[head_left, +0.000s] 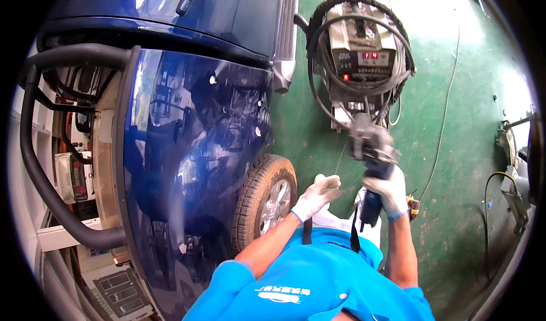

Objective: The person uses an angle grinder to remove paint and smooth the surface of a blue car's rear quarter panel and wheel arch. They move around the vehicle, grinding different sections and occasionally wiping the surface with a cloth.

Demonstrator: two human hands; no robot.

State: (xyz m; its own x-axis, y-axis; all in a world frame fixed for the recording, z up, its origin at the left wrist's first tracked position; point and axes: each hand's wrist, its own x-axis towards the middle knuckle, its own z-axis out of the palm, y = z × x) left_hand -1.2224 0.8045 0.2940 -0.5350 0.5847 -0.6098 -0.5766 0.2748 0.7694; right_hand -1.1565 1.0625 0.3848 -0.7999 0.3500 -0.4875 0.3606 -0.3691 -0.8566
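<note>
My right hand (388, 190), in a white work glove, is closed round the dark blue body of an angle grinder (372, 167). The grinder's grey metal head points away from me and is smeared by motion. My left hand (318, 197), also gloved, is held in front of my waist with its fingers stretched out and nothing in it. To its left are the tyre (250, 198) and the side panel (199, 133) of a blue pickup truck. The panel has dents, scuffs and several small pale spots, and the grinder is apart from it.
A boxy machine (364, 65) with coiled black cables and a lit red display stands on the green floor (438, 150) ahead. A thin cable (449, 93) crosses the floor to the right. A yellow-and-black tool (413, 207) lies beside my right arm. Black roll-bar tubing (51, 196) edges the truck bed.
</note>
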